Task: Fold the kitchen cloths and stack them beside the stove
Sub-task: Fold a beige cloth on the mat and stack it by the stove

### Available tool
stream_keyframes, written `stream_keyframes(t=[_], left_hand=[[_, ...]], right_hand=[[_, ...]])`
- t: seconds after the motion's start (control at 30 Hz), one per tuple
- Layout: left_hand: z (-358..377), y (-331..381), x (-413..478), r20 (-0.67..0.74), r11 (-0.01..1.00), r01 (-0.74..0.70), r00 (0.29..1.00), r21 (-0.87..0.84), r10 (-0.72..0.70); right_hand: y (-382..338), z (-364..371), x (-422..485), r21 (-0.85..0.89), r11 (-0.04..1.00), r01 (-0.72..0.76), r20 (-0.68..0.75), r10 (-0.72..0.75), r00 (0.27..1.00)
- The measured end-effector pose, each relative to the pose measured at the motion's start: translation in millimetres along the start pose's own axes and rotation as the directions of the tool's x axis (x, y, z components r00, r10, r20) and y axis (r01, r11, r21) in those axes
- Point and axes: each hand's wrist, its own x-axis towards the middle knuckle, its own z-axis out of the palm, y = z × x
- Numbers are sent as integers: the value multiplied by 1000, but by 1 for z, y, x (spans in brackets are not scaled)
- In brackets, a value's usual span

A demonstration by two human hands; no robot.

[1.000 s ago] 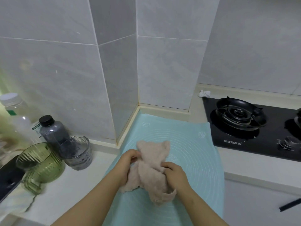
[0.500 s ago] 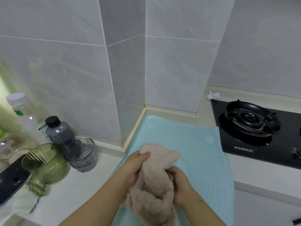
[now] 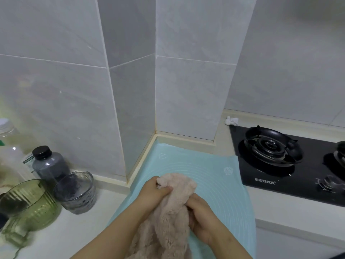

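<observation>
A fluffy beige kitchen cloth (image 3: 169, 219) hangs bunched between my hands above the pale blue silicone mat (image 3: 214, 176). My left hand (image 3: 152, 193) grips its upper left edge, thumb pinching across the fabric. My right hand (image 3: 202, 216) grips the cloth's right side lower down, fingers curled into it. The lower part of the cloth runs out of view at the bottom. The black gas stove (image 3: 291, 161) lies to the right of the mat.
A green glass jug (image 3: 30, 204), a smoky glass cup (image 3: 75, 191), a dark bottle (image 3: 48, 165) and a clear bottle (image 3: 9, 146) crowd the counter on the left. A small white crumpled scrap (image 3: 231, 120) lies behind the stove. Tiled walls form a corner behind the mat.
Both hands have lifted the cloth off the mat and gathered it, so it now hangs bunched and drawn toward me. The camera shifted slightly.
</observation>
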Motion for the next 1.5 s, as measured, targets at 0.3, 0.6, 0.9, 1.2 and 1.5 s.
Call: stream_keyframes(t=[0.3,0.6,0.9,1.2,1.5], left_hand=[[-19,2,21,-282,999,3,959,46,10],[-16,-25,49,-110,905,-26,991,425,81],[-23,-92,11,10,540,-328,861,776,509],[-47,-117,-35,154,518,-499,807,695,571],[-65,-105,-51,456,417,-545,838,728,300]], right_hand=[[-35,-38,3,-406,884,233,-502,-429,751],[-31,-58,18,-831,537,-141,-383,-370,846],[36,-63,-10,-974,186,-128,-202,-460,865],[65,-80,-46,-973,44,228,146,-648,747],[76,-73,-68,-980,-161,120,172,-368,914]])
